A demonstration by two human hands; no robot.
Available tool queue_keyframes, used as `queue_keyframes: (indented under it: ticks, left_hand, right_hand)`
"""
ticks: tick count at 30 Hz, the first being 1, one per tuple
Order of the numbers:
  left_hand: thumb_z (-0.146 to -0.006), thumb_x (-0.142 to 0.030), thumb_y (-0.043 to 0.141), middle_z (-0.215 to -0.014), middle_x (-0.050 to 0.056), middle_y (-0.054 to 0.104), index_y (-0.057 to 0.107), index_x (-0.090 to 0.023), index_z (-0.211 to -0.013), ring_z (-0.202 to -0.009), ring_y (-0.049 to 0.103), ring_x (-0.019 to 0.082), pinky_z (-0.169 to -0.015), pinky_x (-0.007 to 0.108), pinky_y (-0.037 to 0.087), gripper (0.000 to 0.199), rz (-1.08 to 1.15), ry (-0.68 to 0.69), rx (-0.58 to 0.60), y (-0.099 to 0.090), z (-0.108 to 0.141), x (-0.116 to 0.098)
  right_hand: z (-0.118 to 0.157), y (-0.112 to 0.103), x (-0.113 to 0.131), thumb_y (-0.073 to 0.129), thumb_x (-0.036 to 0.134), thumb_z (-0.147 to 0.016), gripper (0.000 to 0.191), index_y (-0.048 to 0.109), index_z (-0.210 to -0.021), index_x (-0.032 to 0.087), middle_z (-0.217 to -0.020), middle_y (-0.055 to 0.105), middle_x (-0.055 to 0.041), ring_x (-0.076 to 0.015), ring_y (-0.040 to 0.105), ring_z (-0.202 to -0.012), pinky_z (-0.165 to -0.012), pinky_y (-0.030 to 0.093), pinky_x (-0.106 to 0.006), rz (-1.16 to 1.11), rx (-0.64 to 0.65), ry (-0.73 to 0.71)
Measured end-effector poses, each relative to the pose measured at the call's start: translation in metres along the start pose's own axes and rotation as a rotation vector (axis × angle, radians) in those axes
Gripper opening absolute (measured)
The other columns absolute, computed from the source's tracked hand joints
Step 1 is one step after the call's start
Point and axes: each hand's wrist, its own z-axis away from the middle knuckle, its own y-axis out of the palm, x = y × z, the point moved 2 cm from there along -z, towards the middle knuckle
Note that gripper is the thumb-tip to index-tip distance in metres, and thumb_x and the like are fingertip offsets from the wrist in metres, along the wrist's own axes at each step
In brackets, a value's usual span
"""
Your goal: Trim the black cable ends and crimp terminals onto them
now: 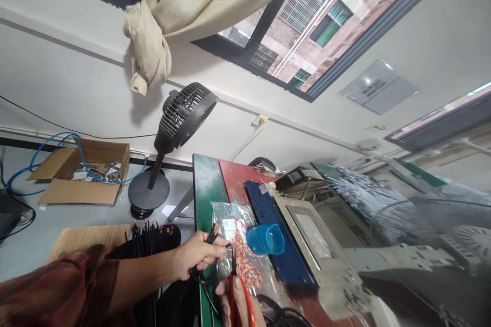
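Note:
My left hand (pixel 201 254) is closed round a small bunch of black cables (pixel 212 235) with reddish stripped ends, over the table's near edge. One cable end pokes out past its fingertips towards the blades. In my right hand (pixel 245 306), at the bottom of the view, are red-handled scissors (pixel 234 261), blades pointing up beside that cable end. I cannot tell whether the blades touch it. Beyond them, many tiny red and yellow bits (pixel 247 268) lie on a clear plastic bag (pixel 224 210). A translucent blue cup (pixel 264 239) stands tipped towards the right beside the bits.
More black cables (pixel 143 242) rest across my lap. Coiled black cable (pixel 284 317) lies at the front of the green table (pixel 205 179). A dark blue panel (pixel 276 230) and a beige machine (pixel 312 230) stand to the right. A fan (pixel 184 112) and cardboard box (pixel 82 191) are on the floor.

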Motion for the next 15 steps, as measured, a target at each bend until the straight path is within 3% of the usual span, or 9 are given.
queue_keyframes:
  ticks: [11, 15]
  left_hand:
    - [-0.061, -0.025, 0.069, -0.062, 0.000, 0.052, 0.068, -0.012, -0.086, -0.040, 0.022, 0.001, -0.040, 0.023, 0.007, 0.028, 0.021, -0.006, 0.042, -0.0016, -0.0028, 0.0022]
    - [-0.061, -0.027, 0.069, -0.054, -0.002, 0.047, 0.067, -0.012, -0.092, -0.039, 0.023, 0.002, -0.041, 0.024, 0.009, 0.034, -0.032, 0.010, -0.002, -0.0019, -0.0025, 0.0047]
  right_hand:
    - [0.0016, -0.0024, 0.0005, 0.053, 0.079, -0.056, 0.067, 0.060, -0.061, 0.013, -0.036, 0.037, 0.0042, -0.0030, 0.028, -0.029, -0.034, 0.016, -0.017, 0.002, 0.020, 0.037]
    - [0.0028, -0.0012, 0.0008, 0.051, 0.078, -0.058, 0.064, 0.057, -0.060, 0.014, -0.037, 0.039, 0.0039, -0.0038, 0.030, -0.030, -0.033, 0.017, -0.017, 0.002, 0.002, 0.013]
